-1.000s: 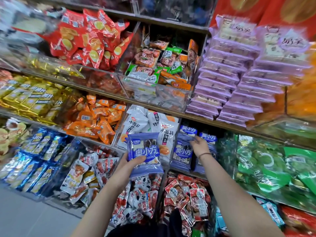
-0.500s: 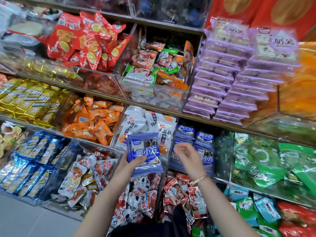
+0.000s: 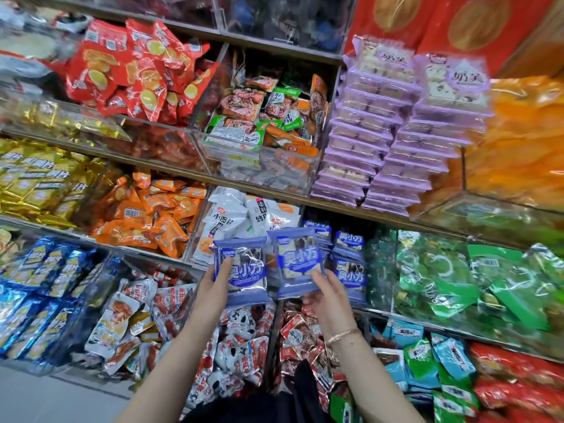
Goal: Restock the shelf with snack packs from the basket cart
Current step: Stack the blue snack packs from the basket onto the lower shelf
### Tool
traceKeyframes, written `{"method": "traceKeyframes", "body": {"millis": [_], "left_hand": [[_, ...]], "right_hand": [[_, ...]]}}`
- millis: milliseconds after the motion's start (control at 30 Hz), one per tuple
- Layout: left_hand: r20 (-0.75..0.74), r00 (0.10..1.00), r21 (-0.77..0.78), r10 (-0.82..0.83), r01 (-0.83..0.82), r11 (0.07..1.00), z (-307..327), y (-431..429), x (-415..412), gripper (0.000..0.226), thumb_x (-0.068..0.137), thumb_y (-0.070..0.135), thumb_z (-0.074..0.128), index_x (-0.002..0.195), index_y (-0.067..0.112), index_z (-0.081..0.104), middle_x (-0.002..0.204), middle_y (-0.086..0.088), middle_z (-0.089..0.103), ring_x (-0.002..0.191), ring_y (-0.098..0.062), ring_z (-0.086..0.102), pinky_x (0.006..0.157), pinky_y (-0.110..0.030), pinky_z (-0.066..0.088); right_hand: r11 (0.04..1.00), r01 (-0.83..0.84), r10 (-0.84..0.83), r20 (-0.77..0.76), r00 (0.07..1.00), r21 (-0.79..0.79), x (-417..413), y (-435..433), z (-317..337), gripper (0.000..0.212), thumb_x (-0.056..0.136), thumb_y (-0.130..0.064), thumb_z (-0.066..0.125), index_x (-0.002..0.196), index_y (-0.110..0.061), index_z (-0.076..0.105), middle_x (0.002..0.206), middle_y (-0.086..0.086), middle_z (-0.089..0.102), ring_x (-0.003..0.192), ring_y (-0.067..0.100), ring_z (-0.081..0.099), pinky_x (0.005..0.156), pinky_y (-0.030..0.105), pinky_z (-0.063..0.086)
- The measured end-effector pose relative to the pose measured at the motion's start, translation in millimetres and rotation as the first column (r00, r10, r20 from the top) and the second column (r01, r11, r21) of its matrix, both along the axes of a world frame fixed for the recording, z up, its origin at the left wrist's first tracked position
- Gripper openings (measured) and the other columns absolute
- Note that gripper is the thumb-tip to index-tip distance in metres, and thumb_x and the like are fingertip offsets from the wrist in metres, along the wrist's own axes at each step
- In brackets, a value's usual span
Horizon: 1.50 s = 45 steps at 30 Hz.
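Snack packs in blue wrappers were in both hands, held up side by side in front of the middle shelf (image 3: 335, 209). The left hand (image 3: 213, 285) gripped a blue pack (image 3: 244, 267) by its left edge, thumb laid across the front and fingers curled behind; layered edges under it suggested more than one pack in that grip, though I could not tell how many. The right hand (image 3: 328, 296) pinched a second blue pack (image 3: 297, 257) at its lower right corner, thumb on the front. This pack sat slightly higher than the other, and their inner edges were touching or nearly so. A thin bracelet (image 3: 341, 334) circled the right wrist. Just beside the right-hand pack, more blue packs of the same kind (image 3: 348, 261) stood stacked in their shelf compartment, between the white packs (image 3: 232, 218) on the left and the green packs (image 3: 442, 270) on the right. Orange packs (image 3: 146, 212) filled the compartment beyond the white ones. On the shelf above, purple packs (image 3: 381, 141) were piled in two tall stacks.
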<state>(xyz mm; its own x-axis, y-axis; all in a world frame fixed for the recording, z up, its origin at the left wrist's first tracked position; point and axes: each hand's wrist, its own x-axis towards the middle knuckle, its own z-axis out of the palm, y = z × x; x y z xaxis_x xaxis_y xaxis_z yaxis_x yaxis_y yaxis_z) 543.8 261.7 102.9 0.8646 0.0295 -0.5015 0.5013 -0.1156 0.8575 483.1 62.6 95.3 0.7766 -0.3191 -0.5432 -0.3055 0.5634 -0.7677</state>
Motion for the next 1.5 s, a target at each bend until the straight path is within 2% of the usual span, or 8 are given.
{"method": "traceKeyframes", "body": {"millis": [200, 467, 600, 700, 933, 1067, 1267, 1500], "left_hand": [[-0.019, 1.000, -0.017, -0.001, 0.001, 1.000, -3, 4, 2, 0.084, 0.083, 0.068, 0.043, 0.149, 0.019, 0.029, 0.154, -0.005, 0.031, 0.140, -0.027, 0.032, 0.112, -0.047, 0.024], [-0.041, 0.999, 0.003, -0.003, 0.003, 1.000, -3, 6, 1, 0.072, 0.086, 0.066, 0.044, 0.144, 0.022, 0.038, 0.146, -0.003, 0.043, 0.123, -0.021, 0.046, 0.103, -0.041, 0.030], [-0.042, 0.999, 0.030, -0.028, 0.030, 0.999, -1, 6, 0, 0.081, 0.079, 0.073, 0.039, 0.145, 0.025, 0.037, 0.149, -0.002, 0.040, 0.129, -0.022, 0.043, 0.107, -0.043, 0.028], [-0.056, 0.997, 0.055, -0.050, 0.053, 0.997, 0, 7, 0, 0.086, 0.076, 0.076, 0.036, 0.147, 0.026, 0.034, 0.152, -0.001, 0.035, 0.134, -0.022, 0.037, 0.109, -0.046, 0.025], [-0.068, 0.996, 0.078, -0.065, 0.070, 0.995, 2, 7, -1, 0.098, 0.070, 0.080, 0.036, 0.150, 0.025, 0.027, 0.157, -0.001, 0.026, 0.142, -0.025, 0.028, 0.113, -0.049, 0.021], [-0.047, 0.998, 0.063, -0.047, 0.050, 0.997, 5, 5, -2, 0.099, 0.069, 0.080, 0.037, 0.149, 0.022, 0.031, 0.155, -0.003, 0.031, 0.139, -0.027, 0.032, 0.112, -0.049, 0.023], [-0.020, 0.999, 0.015, 0.041, -0.041, 0.999, 6, 0, -4, 0.087, 0.077, 0.072, 0.047, 0.145, 0.019, 0.037, 0.148, -0.005, 0.040, 0.125, -0.020, 0.043, 0.105, -0.041, 0.029], [-0.058, 0.998, 0.033, 0.013, -0.011, 0.999, 11, 0, 3, 0.068, 0.078, 0.067, 0.054, 0.129, 0.022, 0.051, 0.131, -0.001, 0.056, 0.114, -0.020, 0.053, 0.096, -0.039, 0.039]], "right_hand": [[0.946, 0.323, -0.318, -0.099, 0.943, 0.038, -6, -42, -19, 0.018, 0.086, -0.027, 0.063, 0.100, -0.016, 0.059, 0.044, -0.006, 0.044, 0.039, 0.006, 0.045, 0.050, 0.023, 0.045], [0.840, 0.531, -0.509, -0.181, 0.841, 0.105, 72, -88, -29, 0.025, 0.090, -0.032, 0.060, 0.108, -0.017, 0.051, 0.060, -0.001, 0.043, 0.052, 0.008, 0.039, 0.040, 0.014, 0.039], [0.829, 0.542, -0.515, -0.194, 0.835, 0.134, 84, -103, -41, 0.040, 0.096, -0.021, 0.050, 0.133, -0.005, 0.045, 0.130, 0.010, 0.054, 0.108, 0.017, 0.059, 0.095, 0.020, 0.046], [0.887, 0.458, -0.440, -0.201, 0.875, 0.052, 69, -103, -56, 0.041, 0.098, -0.011, 0.043, 0.137, 0.002, 0.038, 0.144, 0.015, 0.041, 0.132, 0.022, 0.043, 0.106, 0.022, 0.037], [0.935, 0.032, -0.108, -0.197, 0.974, -0.354, 17, -76, -51, 0.033, 0.092, -0.001, 0.051, 0.125, 0.000, 0.048, 0.115, 0.019, 0.059, 0.102, 0.026, 0.061, 0.096, 0.032, 0.047], [0.863, -0.235, 0.167, -0.186, 0.968, -0.448, 5, -41, -25, 0.012, 0.091, -0.009, 0.055, 0.101, -0.012, 0.061, 0.093, 0.006, 0.067, 0.082, 0.014, 0.066, 0.069, 0.016, 0.053], [0.621, -0.518, 0.566, -0.120, 0.816, -0.588, 20, 33, 17, 0.002, 0.089, -0.026, 0.057, 0.091, -0.025, 0.058, 0.085, -0.008, 0.061, 0.069, -0.005, 0.058, 0.068, 0.013, 0.050], [0.598, -0.546, 0.578, -0.157, 0.801, -0.587, 23, 56, 15, 0.015, 0.091, -0.028, 0.057, 0.098, -0.016, 0.053, 0.081, -0.009, 0.055, 0.068, 0.001, 0.052, 0.062, 0.012, 0.045]]}}
